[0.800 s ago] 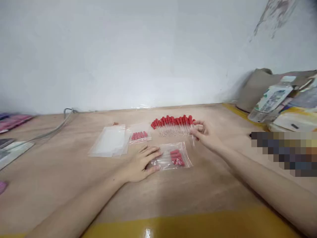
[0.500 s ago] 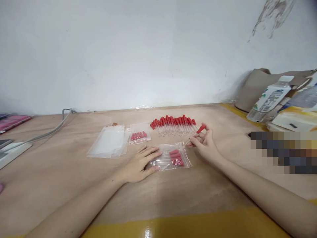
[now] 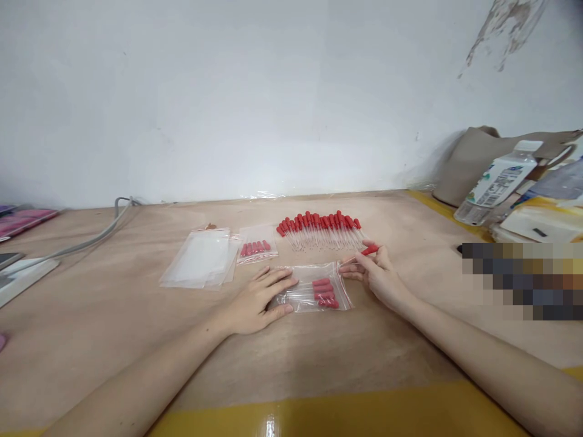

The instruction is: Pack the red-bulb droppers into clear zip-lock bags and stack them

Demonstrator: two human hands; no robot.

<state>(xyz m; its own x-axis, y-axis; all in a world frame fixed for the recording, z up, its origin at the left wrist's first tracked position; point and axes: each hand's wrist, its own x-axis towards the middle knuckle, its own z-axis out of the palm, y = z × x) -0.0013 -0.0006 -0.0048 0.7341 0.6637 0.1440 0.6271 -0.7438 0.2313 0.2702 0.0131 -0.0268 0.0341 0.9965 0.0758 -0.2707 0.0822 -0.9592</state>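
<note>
My left hand (image 3: pixel 262 301) lies flat with its fingers stretched, resting on the left end of a clear zip bag (image 3: pixel 303 273). Inside that bag are several droppers (image 3: pixel 324 290), their red bulbs toward the zip end at the right. Between its fingers my right hand (image 3: pixel 377 273) pinches a dropper (image 3: pixel 370 249) with a red bulb. Its thin clear tube points left, tip close to the bag's opening; whether the tip is inside I cannot tell. Behind the bag a row of loose droppers (image 3: pixel 319 224) lies side by side, bulbs toward the wall.
Left of the row lies a filled zip bag (image 3: pixel 255 246) with several droppers, beside a stack of flat clear bags (image 3: pixel 198 258). A grey cable (image 3: pixel 102 233) runs across the left. At the right stand a plastic bottle (image 3: pixel 498 182) and a grey bag (image 3: pixel 464 164).
My right hand has lowered the dropper from a steep slant to a flatter one, its tip now at the bag's opening. My left hand stays on the bag.
</note>
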